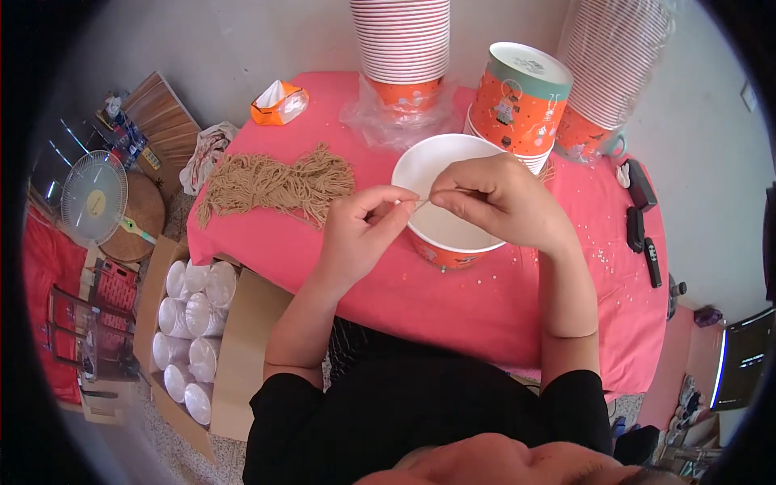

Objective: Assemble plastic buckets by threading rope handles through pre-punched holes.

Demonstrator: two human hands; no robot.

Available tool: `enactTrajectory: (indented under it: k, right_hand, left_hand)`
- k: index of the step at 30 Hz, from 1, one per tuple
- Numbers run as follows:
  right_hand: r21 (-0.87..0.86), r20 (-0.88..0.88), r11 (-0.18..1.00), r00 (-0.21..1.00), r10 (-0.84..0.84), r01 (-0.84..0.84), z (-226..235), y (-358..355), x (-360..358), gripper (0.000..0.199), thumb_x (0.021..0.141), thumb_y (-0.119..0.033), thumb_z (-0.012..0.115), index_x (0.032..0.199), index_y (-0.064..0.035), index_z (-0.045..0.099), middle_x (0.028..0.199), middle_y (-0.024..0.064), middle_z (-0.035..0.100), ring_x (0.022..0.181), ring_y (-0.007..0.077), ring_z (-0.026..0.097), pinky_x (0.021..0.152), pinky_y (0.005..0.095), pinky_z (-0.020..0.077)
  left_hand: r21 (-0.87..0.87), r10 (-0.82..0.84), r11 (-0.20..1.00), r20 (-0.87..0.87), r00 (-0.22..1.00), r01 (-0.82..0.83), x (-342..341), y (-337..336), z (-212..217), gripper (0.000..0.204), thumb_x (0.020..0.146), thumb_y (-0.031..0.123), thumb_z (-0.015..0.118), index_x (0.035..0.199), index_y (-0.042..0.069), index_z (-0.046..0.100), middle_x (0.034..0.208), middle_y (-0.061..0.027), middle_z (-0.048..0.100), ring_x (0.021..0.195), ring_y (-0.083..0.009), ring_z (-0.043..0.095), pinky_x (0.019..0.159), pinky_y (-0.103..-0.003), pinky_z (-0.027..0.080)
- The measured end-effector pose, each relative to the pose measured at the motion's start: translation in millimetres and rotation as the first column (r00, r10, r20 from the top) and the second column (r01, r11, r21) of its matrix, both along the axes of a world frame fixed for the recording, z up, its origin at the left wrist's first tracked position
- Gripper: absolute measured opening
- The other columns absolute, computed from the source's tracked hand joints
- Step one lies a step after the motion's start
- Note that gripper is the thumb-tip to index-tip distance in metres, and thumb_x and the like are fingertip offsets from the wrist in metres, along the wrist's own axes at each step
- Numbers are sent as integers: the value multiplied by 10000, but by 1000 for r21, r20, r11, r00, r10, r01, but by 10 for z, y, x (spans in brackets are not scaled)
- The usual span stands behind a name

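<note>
Landmark: open paper bucket (pixel 440 198), white inside, orange printed wall, standing on the pink tablecloth (pixel 453 303).

- Left hand (pixel 360 230): over the bucket's left rim, thumb and forefinger pinched shut on one end of a thin tan string (pixel 422 202).
- Right hand (pixel 505 202): over the bucket's mouth, fingers curled, fingertips pinched on the other end of the same string (the strand runs short and taut between the two hands, above the white interior).
- Bundle of tan strings (pixel 275 184): lying loose on the cloth, left of the bucket.
- Upturned bucket (pixel 517 101): just behind the landmark, bottom up, same orange print.
- Tall bucket stacks (pixel 402 48): behind the landmark, one left and one right, the left one in clear plastic wrap.
- Orange tissue pack (pixel 279 103): far left behind the bucket, near the cloth's corner.
- Black remotes (pixel 643 218): right of the bucket, at the cloth's edge.
- Cardboard box of white cups (pixel 194 323): on the floor, below and left of the bucket.
</note>
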State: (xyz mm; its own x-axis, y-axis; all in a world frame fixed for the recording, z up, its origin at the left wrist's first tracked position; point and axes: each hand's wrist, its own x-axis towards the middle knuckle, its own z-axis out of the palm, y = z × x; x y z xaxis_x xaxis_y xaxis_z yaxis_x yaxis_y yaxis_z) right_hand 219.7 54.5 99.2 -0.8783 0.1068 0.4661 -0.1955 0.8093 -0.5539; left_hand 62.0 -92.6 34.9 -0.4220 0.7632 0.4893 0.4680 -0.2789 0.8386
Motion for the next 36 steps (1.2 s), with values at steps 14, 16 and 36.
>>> enactTrajectory:
  k: [14,16,36]
  right_hand:
    - [157,-296,985,955,-20,69,-161,105,-161,131,764,-20,733,869,-16,656,827,93,606,709,228,616,590,342,486]
    - [243,-259,969,965,28,37,-151,36,-162,166,717,-30,762,845,-32,656,817,84,611,711,245,615,582,357,478]
    - [200,-230,979,970,78,-31,-108,-9,-134,79,771,-25,692,818,-35,629,779,67,627,705,251,596,605,347,454]
  left_hand:
    - [0,-151,985,479,865,172,-175,46,-174,75,888,89,679,918,19,681,684,55,579,548,9,424,467,-174,298]
    - [33,-204,974,561,802,224,-186,53,-183,79,895,105,674,918,29,677,687,58,578,527,7,405,457,-174,281]
    - [-8,-246,961,439,864,278,-102,-80,-149,66,896,60,668,937,8,673,775,47,609,674,1,494,580,-169,374]
